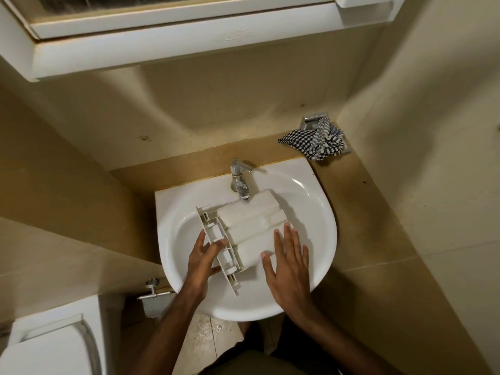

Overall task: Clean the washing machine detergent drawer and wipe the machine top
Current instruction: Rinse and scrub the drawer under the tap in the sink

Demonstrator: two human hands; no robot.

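Leftmost, the left hand (pixel 203 257) grips the ribbed front panel of one white plastic detergent drawer (pixel 243 234), fingers curled over its edge. It lies bottom-up in the round white ceramic sink (pixel 319 212) under one chrome tap (pixel 239 182). The right hand (pixel 289 269) rests on it, fingers spread flat. One checkered cloth (pixel 313 143) lies crumpled on the counter (pixel 378 212).

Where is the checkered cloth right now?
In the head view, the checkered cloth lies bunched on the ledge at the back right, behind the sink and right of the tap.
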